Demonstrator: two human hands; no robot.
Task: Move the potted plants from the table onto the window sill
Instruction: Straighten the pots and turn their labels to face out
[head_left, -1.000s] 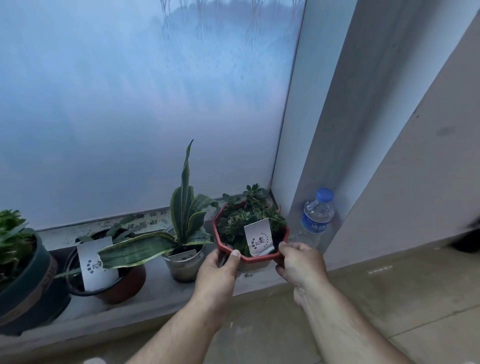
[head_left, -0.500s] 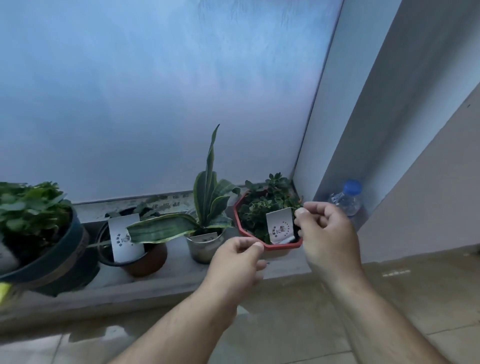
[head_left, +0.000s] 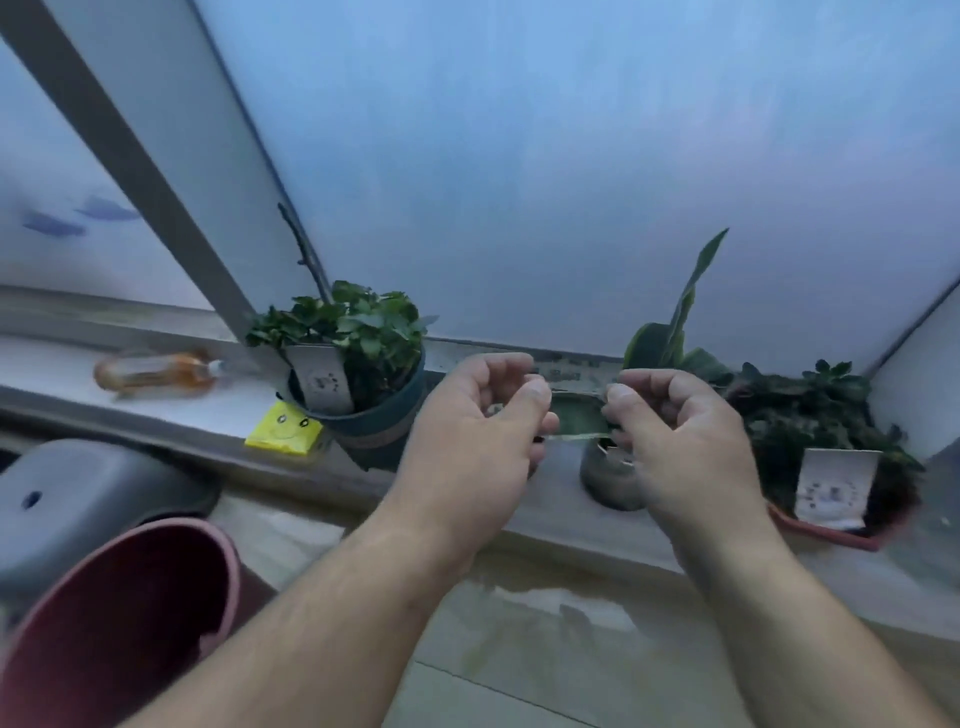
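Three potted plants show on the window sill (head_left: 553, 501). A leafy plant in a dark teal pot (head_left: 379, 423) stands left of my hands. A snake plant in a small silver pot (head_left: 605, 486) is partly hidden behind my right hand. A succulent in a red octagonal pot (head_left: 852, 535) with a white tag stands at the far right. My left hand (head_left: 467, 447) and right hand (head_left: 680, 447) hover side by side in front of the sill, fingers loosely curled, holding nothing. A long snake plant leaf (head_left: 576, 418) runs behind and between them.
An orange bottle (head_left: 156, 371) lies on the sill at the left, and a yellow packet (head_left: 283, 428) lies beside the teal pot. On the floor at the lower left are a grey stool (head_left: 67, 499) and a dark red bucket (head_left: 119, 618). Frosted glass backs the sill.
Both hands have let go of the red pot, which stays on the sill at the right. The hands have drawn back and curled, and the view has swung left.
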